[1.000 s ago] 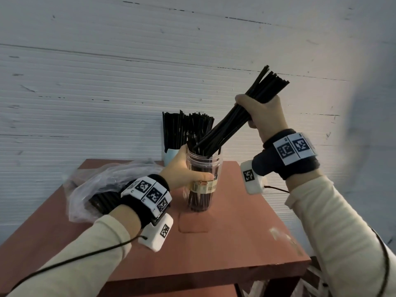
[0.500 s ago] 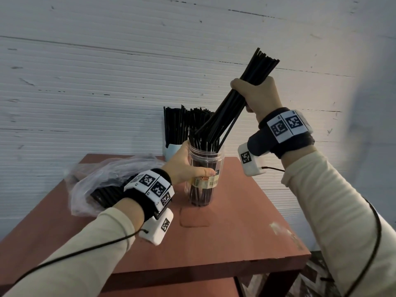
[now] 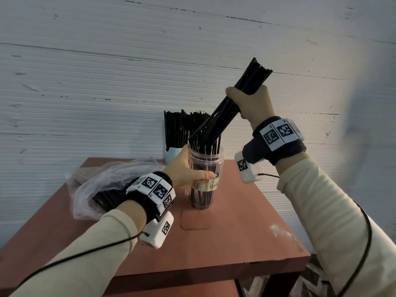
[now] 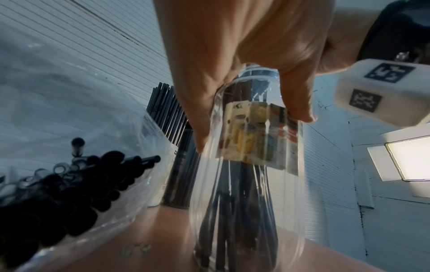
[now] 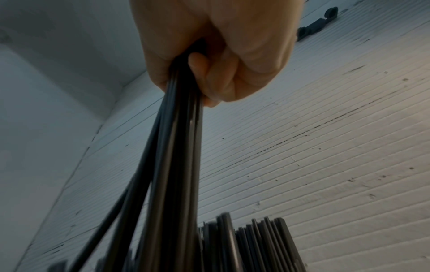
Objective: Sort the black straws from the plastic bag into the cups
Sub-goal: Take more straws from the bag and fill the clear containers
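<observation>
My right hand grips a bundle of black straws, tilted, its lower ends at the mouth of a clear plastic jar that holds several black straws. My left hand holds the jar by its upper part, thumb on the label. Behind the jar a pale blue cup stands packed with upright straws. A clear plastic bag with more black straws lies left on the table.
The reddish-brown table stands against a white ribbed wall. Its right and front edges drop off close to the jar. A whitish smear marks the table's right front part.
My right hand has brought the bundle more upright and lowered its ends toward the jar mouth. The left hand stays on the jar.
</observation>
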`<move>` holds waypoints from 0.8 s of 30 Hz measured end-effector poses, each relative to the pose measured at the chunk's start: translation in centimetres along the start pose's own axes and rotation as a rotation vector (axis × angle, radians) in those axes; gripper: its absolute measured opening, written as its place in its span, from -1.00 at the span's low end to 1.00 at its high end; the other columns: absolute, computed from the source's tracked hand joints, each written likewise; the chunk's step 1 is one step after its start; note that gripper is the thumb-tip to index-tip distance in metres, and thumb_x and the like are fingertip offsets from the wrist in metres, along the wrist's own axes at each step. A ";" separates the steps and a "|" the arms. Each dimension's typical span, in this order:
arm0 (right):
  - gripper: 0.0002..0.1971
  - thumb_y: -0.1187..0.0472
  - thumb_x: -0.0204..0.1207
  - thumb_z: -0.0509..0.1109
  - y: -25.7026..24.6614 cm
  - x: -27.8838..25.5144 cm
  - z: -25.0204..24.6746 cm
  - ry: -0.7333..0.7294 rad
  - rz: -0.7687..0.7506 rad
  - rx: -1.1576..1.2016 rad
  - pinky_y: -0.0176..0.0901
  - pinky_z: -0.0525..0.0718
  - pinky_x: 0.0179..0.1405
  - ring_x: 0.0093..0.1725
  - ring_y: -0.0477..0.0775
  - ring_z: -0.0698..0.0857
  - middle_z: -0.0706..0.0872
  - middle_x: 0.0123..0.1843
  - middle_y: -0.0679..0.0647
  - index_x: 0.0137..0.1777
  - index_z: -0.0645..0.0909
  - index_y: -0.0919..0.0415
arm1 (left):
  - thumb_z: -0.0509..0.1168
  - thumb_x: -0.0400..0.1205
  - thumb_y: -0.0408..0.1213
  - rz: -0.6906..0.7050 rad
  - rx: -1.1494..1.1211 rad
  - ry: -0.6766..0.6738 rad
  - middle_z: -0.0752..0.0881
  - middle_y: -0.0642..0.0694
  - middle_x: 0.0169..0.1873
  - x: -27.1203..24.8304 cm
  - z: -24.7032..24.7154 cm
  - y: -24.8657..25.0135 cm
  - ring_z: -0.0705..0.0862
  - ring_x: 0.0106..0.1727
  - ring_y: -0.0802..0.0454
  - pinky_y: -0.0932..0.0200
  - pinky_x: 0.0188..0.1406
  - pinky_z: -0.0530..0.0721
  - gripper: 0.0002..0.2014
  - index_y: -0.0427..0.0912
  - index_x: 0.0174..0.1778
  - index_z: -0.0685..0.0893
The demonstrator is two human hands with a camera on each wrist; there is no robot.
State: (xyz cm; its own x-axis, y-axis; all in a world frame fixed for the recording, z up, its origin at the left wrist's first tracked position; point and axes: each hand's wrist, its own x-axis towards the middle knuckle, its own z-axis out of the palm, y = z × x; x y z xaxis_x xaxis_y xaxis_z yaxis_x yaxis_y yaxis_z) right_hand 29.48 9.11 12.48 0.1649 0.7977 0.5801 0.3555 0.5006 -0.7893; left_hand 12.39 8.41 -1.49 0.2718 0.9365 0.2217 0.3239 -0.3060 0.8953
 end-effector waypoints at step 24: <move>-0.70 0.10 0.44 0.46 2.0 -2.4 1.6 -0.375 0.024 -0.298 -0.31 0.37 -0.65 -0.66 -0.16 0.40 0.42 -0.61 -0.11 -0.42 0.45 0.14 | 0.62 0.38 -0.24 0.002 0.028 -0.003 0.60 0.06 0.27 0.1 -0.1 -0.1 0.56 0.31 0.12 0.20 0.26 0.44 -0.09 -0.03 0.56 0.23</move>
State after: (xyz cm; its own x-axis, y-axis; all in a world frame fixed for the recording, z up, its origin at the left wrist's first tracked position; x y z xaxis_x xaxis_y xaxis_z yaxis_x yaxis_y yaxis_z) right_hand 28.35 8.75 9.14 -0.1477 0.9018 0.4061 0.6129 0.4058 -0.6780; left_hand 12.29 8.54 -1.57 0.2750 0.9354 0.2225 0.3489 -0.3127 0.8835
